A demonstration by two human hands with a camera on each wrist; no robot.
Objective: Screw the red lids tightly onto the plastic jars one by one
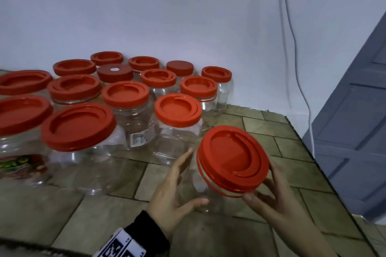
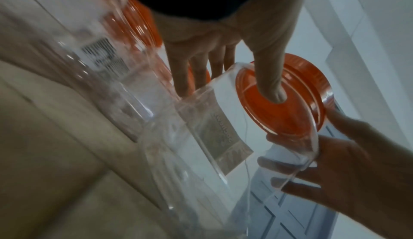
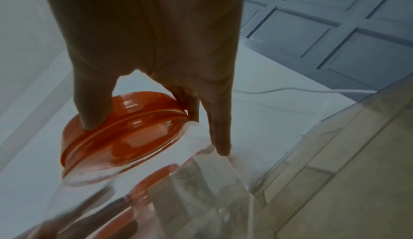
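The clear jar [image 1: 196, 181] is tipped off the tiled worktop [image 1: 277, 148], leaning toward the right, just in front of the crowd of capped jars [image 1: 129, 110]. The left hand [image 1: 173, 192] cradles its side, fingers straight along the wall, thumb under the body. The right hand [image 1: 277, 196] has fingers and thumb curled round the rim of the red lid [image 1: 232, 158], thumb pressed on the edge in the right wrist view. The lid looks seated, a red ring showing beneath it. The risk, as judged here: that flat left hand gives little bite on slick plastic, so a hard twist could spin the jar. Tilted like this, the lid could also catch crooked on the thread and jam.
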